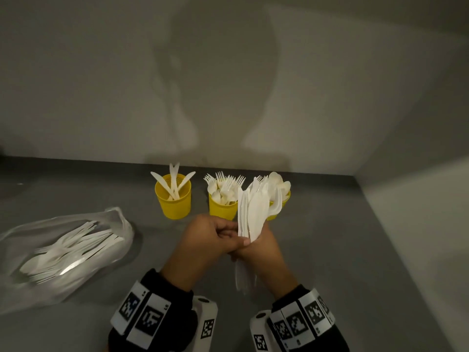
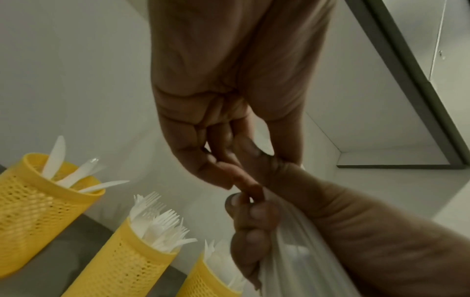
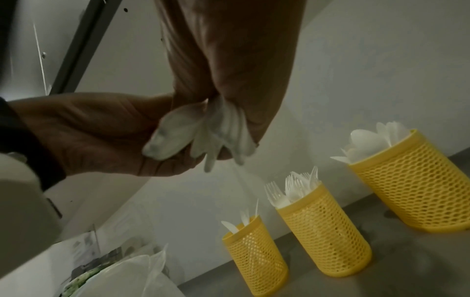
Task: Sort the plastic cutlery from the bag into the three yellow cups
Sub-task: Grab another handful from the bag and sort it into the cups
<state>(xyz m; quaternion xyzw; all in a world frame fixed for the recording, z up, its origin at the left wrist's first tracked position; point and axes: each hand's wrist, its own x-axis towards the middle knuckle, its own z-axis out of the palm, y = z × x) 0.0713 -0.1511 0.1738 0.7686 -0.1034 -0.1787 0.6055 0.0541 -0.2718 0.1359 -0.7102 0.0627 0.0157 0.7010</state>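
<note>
A bundle of white plastic knives (image 1: 253, 212) stands upright above the table, blades up. My right hand (image 1: 264, 250) grips it round the middle, and the handles stick out below the fist. My left hand (image 1: 210, 240) pinches the same bundle from the left, thumb on its front. Behind the hands stand three yellow mesh cups: the left cup (image 1: 173, 201) holds a few knives, the middle cup (image 1: 222, 207) forks, the right cup (image 1: 279, 201) spoons, partly hidden by the bundle. The clear bag (image 1: 63, 250) lies at the left with several pieces of cutlery inside.
The grey table (image 1: 355, 250) meets a pale wall (image 1: 228, 85) just behind the cups and another wall (image 1: 418, 199) at the right. The cups stand close together in a row. The bag's open mouth (image 1: 119, 219) points toward the cups.
</note>
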